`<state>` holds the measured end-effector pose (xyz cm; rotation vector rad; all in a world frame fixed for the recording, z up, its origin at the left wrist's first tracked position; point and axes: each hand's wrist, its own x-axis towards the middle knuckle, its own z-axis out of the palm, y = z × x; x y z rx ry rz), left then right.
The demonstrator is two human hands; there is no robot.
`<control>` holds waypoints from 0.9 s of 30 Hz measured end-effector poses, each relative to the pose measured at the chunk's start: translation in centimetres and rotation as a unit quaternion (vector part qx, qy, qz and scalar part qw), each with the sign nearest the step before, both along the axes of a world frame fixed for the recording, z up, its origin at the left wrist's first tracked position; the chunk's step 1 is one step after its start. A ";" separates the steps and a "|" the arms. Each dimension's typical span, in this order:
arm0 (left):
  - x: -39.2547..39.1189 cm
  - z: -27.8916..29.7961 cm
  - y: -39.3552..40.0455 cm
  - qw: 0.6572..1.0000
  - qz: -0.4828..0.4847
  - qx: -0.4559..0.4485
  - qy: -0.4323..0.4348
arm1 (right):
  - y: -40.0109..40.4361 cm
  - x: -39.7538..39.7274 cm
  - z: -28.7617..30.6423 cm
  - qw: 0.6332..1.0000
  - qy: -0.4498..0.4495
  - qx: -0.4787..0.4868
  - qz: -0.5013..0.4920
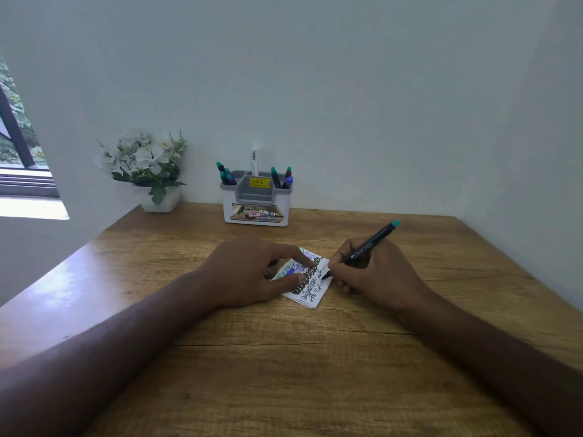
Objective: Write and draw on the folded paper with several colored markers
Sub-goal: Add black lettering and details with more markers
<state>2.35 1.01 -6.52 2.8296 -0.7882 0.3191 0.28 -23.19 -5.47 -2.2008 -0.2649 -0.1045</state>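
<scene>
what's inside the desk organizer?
The organizer holds teal-capped markers left, a white marker at centre back, and teal, red and purple ones right. Its walls hide their lower barrels.

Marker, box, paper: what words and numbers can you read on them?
"FABER-CASTELL": on the marker in the right hand.
"49.00": yellow sticker on the holder; its small print is blurred.
"42" and "OP": holder's front label; the rest is unreadable.
Folded paper under the left hand: scribbled handwriting, unreadable.

Dim, soft daylight from window (pixel 19 146) at left; glare on bench (pixel 79 275) left edge; wide-angle bending at edges, slight softness.
</scene>
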 end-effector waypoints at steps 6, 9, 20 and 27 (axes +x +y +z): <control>-0.1 0.2 -0.2 1.000 -0.003 0.000 0.008 | -0.2 0.0 0.1 1.000 -0.003 -0.005 -0.009; -0.2 0.2 -0.1 1.000 -0.002 0.003 0.009 | -0.3 0.1 0.2 1.000 -0.007 -0.003 -0.011; -0.1 0.2 0.0 1.000 -0.006 -0.001 0.006 | -0.4 0.2 0.4 1.000 -0.002 0.000 -0.014; 0.0 -0.1 0.1 1.000 -0.002 -0.002 0.007 | -0.6 0.2 0.4 1.000 0.001 0.011 -0.021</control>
